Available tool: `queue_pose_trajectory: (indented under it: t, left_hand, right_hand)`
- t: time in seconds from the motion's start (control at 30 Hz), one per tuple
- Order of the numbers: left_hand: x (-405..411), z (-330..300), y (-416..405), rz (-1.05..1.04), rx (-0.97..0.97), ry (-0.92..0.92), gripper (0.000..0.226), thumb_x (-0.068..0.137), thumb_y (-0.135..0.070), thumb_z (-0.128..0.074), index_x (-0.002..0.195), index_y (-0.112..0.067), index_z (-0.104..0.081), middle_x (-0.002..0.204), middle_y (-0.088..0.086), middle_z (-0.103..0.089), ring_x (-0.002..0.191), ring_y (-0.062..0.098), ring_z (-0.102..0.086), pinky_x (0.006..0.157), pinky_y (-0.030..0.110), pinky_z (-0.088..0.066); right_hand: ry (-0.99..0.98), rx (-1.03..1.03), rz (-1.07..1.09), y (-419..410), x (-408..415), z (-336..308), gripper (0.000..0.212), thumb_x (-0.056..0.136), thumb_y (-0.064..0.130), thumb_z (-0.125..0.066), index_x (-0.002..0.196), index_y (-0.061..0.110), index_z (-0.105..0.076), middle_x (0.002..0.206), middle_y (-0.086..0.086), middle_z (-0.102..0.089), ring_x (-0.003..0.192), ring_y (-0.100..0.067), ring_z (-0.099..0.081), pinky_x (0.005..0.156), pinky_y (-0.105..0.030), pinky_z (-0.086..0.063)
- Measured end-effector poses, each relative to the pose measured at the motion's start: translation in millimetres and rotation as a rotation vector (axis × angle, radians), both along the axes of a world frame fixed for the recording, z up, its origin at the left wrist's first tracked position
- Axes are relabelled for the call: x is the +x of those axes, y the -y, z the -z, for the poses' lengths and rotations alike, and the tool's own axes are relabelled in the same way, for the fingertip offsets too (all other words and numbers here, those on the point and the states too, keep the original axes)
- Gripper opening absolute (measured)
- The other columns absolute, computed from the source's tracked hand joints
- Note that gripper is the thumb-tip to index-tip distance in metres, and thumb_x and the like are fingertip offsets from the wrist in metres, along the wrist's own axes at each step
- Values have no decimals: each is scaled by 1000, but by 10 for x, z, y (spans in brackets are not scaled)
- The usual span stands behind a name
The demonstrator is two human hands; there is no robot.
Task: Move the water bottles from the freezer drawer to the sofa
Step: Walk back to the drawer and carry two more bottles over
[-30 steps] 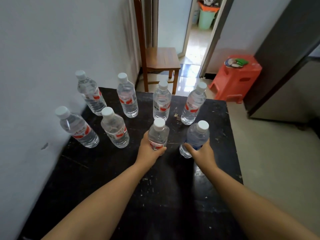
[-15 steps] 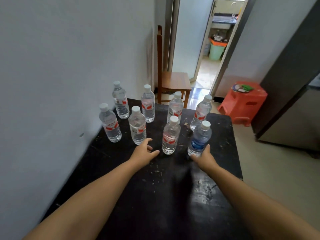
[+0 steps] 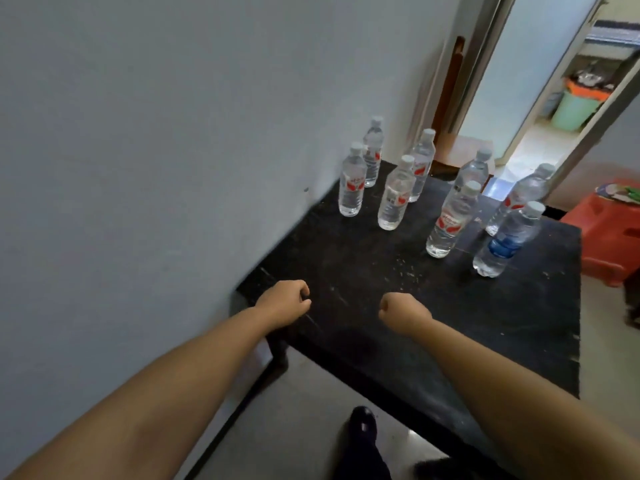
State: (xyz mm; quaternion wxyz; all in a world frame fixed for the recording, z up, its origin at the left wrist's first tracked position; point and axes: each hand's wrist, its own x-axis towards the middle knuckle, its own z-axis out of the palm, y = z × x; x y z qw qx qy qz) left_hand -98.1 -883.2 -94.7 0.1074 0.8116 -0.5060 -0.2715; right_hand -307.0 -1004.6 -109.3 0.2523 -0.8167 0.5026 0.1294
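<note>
Head cam: left hand [image 3: 284, 299] & right hand [image 3: 401, 311] both curled into loose fists w/ nothing in them, over the near part of the black tabletop [image 3: 381, 292]. Eight water bottles [image 3: 450, 220] stand upright at its far end, well apart from both hands; one nearest the right edge has a blue label [image 3: 504, 245].
</note>
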Motion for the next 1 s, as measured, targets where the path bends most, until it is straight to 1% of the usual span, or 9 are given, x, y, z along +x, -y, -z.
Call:
queue_pose_trajectory:
  t: [0.1, 0.23, 0.37, 0.47, 0.53, 0.57, 0.67, 0.83, 1.0]
  left_hand:
    - [208, 45, -601, -61, 67, 75, 26, 90, -28, -54, 112, -15, -60, 114, 7, -65, 104, 25, -61, 88, 34, -50]
    - [511, 64, -1333, -227, 99, 109, 29, 91, -27, -51, 116, -15, -59, 119, 9, -62, 107, 28, -59, 88, 34, -47]
    - [694, 93, -2011, -451, 107, 68, 29, 91, -27, -49, 117, -18, -58, 119, 5, -61, 105, 25, -58, 86, 33, -46]
    - [735, 130, -2521, -612, 123, 38, 28, 92, -26, -49, 117, -18, -59, 122, 5, -59, 108, 24, -57, 88, 32, -46]
    - [727, 128, -2862, -751, 116, 21, 26, 93, -26, -49, 116, -17, -59, 122, 6, -60, 108, 24, -57, 89, 33, -47]
    - [711, 123, -3010, -822, 105, 14, 25, 94, -26, -49, 116, -17, -59, 122, 6, -60, 107, 24, -57, 88, 33, -47]
    - [526, 122, -3444, -1031, 83, 19, 24, 94, -27, -50, 113, -16, -61, 118, 8, -62, 103, 25, -59, 86, 34, -49]
    - [-51, 131, -4014, -1354, 73, -3, 19, 93, -21, -52, 104, -14, -65, 109, 9, -66, 97, 26, -63, 86, 35, -51]
    - [-1012, 148, -4414, -1687, 68, 6, 22, 91, -15, -44, 95, -9, -65, 104, 13, -66, 98, 29, -61, 85, 34, -48]
  right_hand:
    - [-88, -16, -193, -372, 332, 47, 20, 93, 25, -47, 104, 15, -60, 103, -5, -63, 90, -26, -61, 68, -31, -48]
    - [-152, 59, -445, -781, 930, 26, 23, 92, 25, -50, 106, 9, -61, 104, -9, -62, 93, -27, -61, 74, -32, -49]
    - [-168, 44, -726, -1243, 1565, 3, 24, 91, 21, -50, 103, 4, -63, 107, -13, -64, 97, -31, -62, 81, -35, -52]
    - [-192, 7, -904, -1627, 1996, -22, 16, 91, 18, -49, 100, 11, -61, 112, -14, -63, 100, -30, -61, 79, -32, -47]
    - [-188, -9, -1064, -1887, 2254, -30, 10, 91, 19, -47, 95, 12, -55, 117, -15, -61, 100, -29, -58, 85, -34, -47]
    - [-179, -5, -1152, -1993, 2358, -28, 16, 92, 19, -46, 98, 8, -55, 121, -16, -59, 104, -30, -57, 89, -36, -47]
    - [-152, -7, -1381, -2345, 2621, -56, 34, 95, 22, -45, 122, 4, -55, 128, -15, -56, 115, -32, -53, 97, -39, -46]
    - [-125, -54, -1677, -3055, 2784, -32, 35, 97, 25, -45, 124, 6, -54, 128, -14, -56, 115, -30, -54, 96, -39, -46]
    - [-147, -62, -2035, -3881, 2466, 24, 37, 98, 25, -43, 126, 3, -52, 130, -15, -54, 116, -30, -53, 95, -37, -46]
